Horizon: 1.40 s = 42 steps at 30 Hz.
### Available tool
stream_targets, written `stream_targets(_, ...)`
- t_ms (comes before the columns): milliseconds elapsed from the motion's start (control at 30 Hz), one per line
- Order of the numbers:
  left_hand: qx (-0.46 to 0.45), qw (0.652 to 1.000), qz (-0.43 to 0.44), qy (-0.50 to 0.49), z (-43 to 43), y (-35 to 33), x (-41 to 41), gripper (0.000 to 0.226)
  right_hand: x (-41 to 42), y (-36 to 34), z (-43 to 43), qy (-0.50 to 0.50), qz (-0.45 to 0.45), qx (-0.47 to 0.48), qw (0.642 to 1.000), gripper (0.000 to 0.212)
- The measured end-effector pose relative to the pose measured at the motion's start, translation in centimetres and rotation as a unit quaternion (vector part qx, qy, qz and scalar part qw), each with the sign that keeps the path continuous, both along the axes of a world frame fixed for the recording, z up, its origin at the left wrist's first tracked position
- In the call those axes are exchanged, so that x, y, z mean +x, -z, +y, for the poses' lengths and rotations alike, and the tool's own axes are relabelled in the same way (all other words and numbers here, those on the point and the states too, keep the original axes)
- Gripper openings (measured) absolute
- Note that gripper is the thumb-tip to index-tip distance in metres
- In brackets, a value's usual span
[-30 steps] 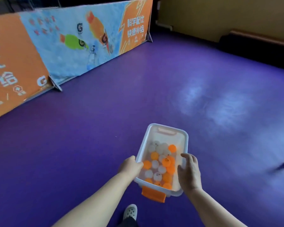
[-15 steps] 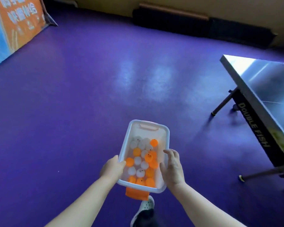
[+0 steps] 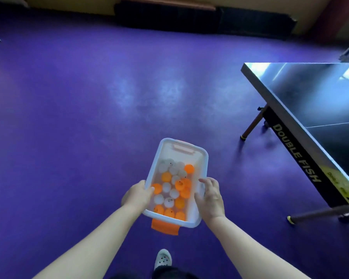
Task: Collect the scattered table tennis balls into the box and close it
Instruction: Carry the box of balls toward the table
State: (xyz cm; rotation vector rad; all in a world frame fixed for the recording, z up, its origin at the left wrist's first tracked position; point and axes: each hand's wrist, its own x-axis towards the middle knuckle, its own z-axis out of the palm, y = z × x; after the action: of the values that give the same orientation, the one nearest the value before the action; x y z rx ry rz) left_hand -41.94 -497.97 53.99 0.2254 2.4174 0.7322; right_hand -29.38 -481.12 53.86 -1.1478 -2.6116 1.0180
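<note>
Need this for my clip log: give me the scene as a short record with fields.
box: clear plastic box, no lid on, held up
contents: orange and white table tennis balls
left hand: grips box's left rim
right hand: grips box's right rim
floor: purple, no loose balls in view
nearby: table tennis table at right

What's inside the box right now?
Orange and white balls fill the near part of the box; its far end is bare. Whatever lies beneath them is covered.
</note>
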Motion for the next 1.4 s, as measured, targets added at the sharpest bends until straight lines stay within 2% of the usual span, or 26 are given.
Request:
stream_targets(300,0.009,1.0,-0.018,-0.003,5.9,0.0,-16.3,0.021,-16.0,0.1,6.1,0.01,0.011,-0.015,1.0,0.035)
stream_targets(567,0.004,0.996,0.006,0.089,12.0,-1.0,-35.6,0.021,-32.1,-0.4,9.8,0.081,0.032,-0.001,0.996,0.036)
stream_targets(733,0.017,0.987,0.009,0.159,18.0,-2.3,-45.8,0.019,-39.6,-1.8,12.6,0.178,0.055,0.004,0.982,0.037)
stream_targets(1000,0.041,0.967,-0.05,0.246,30.3,-1.2,-52.7,0.02,-45.0,-2.3,21.4,0.296,0.05,0.013,0.954,0.032)
stream_targets(1133,0.045,0.962,-0.042,0.267,38.6,-1.0,-56.0,0.022,-48.2,-1.8,28.9,0.326,0.067,0.014,0.943,0.034)
stream_targets(1300,0.052,0.965,-0.006,0.258,49.2,-2.4,-61.2,0.021,-53.8,-1.3,39.7,0.323,0.082,-0.006,0.943,0.037)
stream_targets(1400,0.05,0.969,0.003,0.24,54.8,-3.3,-64.5,0.02,-57.5,-1.7,46.1,0.287,0.081,-0.011,0.954,0.038)
